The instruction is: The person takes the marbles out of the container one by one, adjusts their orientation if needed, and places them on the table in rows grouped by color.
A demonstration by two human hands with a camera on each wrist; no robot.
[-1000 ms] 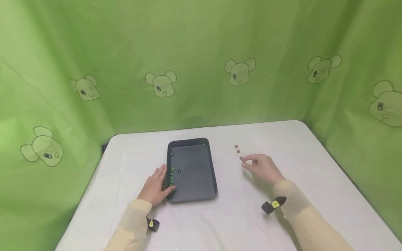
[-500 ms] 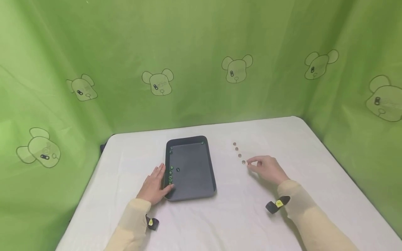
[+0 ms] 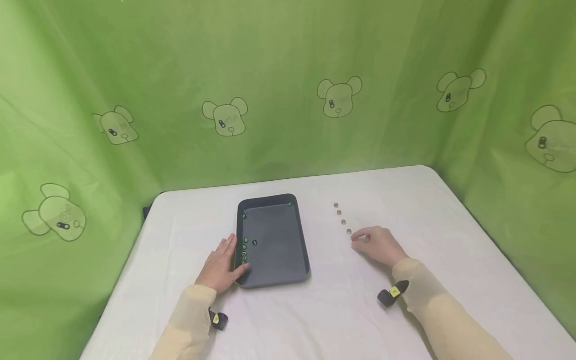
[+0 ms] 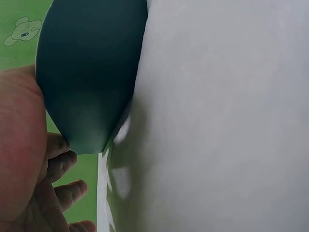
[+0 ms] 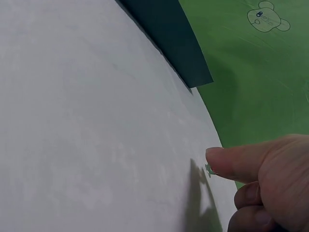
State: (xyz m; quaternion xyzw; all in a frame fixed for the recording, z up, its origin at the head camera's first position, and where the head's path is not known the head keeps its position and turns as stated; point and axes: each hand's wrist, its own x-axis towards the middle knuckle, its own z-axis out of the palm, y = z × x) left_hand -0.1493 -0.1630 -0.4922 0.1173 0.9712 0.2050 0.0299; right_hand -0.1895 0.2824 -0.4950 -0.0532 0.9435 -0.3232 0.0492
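A dark grey baking tray (image 3: 279, 257) lies on the table. My left hand (image 3: 219, 267) rests against its left side, fingers along the outside and thumb over the rim; in the left wrist view the tray's side stands beside the palm. Several small green pieces (image 3: 245, 254) lie inside, mostly along the left wall. Right of the tray, small round brownish pieces (image 3: 344, 222) form a slanting row. At its near end, my right hand (image 3: 378, 245) has thumb and forefinger together. In the right wrist view a small greenish piece (image 5: 209, 169) shows at the thumb tip, mostly hidden.
A white cloth (image 3: 324, 320) covers the table. Green curtains (image 3: 279, 60) with mouse-face prints enclose its back and sides. A black wrist device (image 3: 219, 321) sits by the left cuff, another wrist device (image 3: 392, 294) by the right.
My right hand moves off the fourth piece toward the near end of the row, then slightly left, its thumb and forefinger closing together. The left hand stays at the tray.
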